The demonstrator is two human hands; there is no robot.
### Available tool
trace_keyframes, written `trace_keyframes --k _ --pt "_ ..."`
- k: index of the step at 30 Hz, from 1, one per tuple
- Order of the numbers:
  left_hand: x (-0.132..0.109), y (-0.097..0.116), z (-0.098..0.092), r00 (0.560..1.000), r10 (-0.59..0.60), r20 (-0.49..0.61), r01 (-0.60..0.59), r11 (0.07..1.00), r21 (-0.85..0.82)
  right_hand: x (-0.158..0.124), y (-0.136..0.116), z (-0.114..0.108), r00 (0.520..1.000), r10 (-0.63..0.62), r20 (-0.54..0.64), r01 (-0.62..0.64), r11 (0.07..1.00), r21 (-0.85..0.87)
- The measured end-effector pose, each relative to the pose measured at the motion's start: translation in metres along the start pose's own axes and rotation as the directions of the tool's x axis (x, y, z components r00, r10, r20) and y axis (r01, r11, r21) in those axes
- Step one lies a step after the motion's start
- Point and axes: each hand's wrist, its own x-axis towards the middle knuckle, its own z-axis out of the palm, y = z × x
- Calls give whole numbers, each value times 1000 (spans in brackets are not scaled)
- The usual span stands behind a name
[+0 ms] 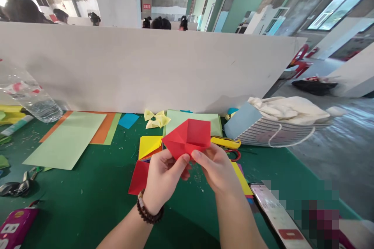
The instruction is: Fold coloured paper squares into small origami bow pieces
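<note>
A partly folded piece of red origami paper is held up over the table between both hands. My left hand pinches its lower left edge with thumb and fingers, a beaded bracelet on the wrist. Gripping the lower right edge is my right hand, its thumb pressed on the front. Under my left hand lies another red paper, next to a stack of yellow paper. Beyond the held paper are a folded pale yellow paper piece and a yellow cutter. Red-handled scissors are partly hidden by my right hand.
Pale green sheets over orange ones lie at left, near a water bottle and keys. A white partition closes the back. At right stand a striped bag and a phone.
</note>
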Motion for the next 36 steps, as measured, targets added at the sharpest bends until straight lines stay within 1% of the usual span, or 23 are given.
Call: trace_keyframes --k 2,3,6,11,18,25,27,30,33,34,36 --pt "0 1 -1 999 33 -42 -34 999 -19 -1 -5 -1 995 -24 96 32 996 -84" --pt "1 2 -1 997 45 -54 -47 999 -28 -2 -7 -1 992 -35 117 50 991 -122" --pt "1 2 -1 995 70 -67 -73 996 -41 -2 -9 1 992 -61 106 81 979 -187" --pt "1 1 -1 994 84 -66 -87 996 -36 -2 -2 2 995 -66 77 78 982 -173" --pt "2 -3 -1 992 85 -97 -86 996 -10 -1 6 3 993 -115 -29 109 983 -149" --pt "2 -5 0 992 93 -84 -92 996 15 -1 8 11 990 -96 -108 84 991 -108" --pt "2 -5 -1 992 90 -83 -89 996 22 1 8 10 986 -103 -131 93 993 -79" --pt "3 -3 -4 991 70 -115 -66 997 39 5 2 -1 960 -156 -234 166 986 23" --pt "4 -1 -8 985 64 -160 -56 997 55 8 -10 -21 901 -213 -378 268 958 101" --pt "4 0 -9 984 68 -162 -59 997 57 8 -14 -26 889 -225 -399 281 956 87" --pt "3 1 -9 986 71 -153 -63 996 59 6 -18 -32 896 -255 -362 283 959 24"
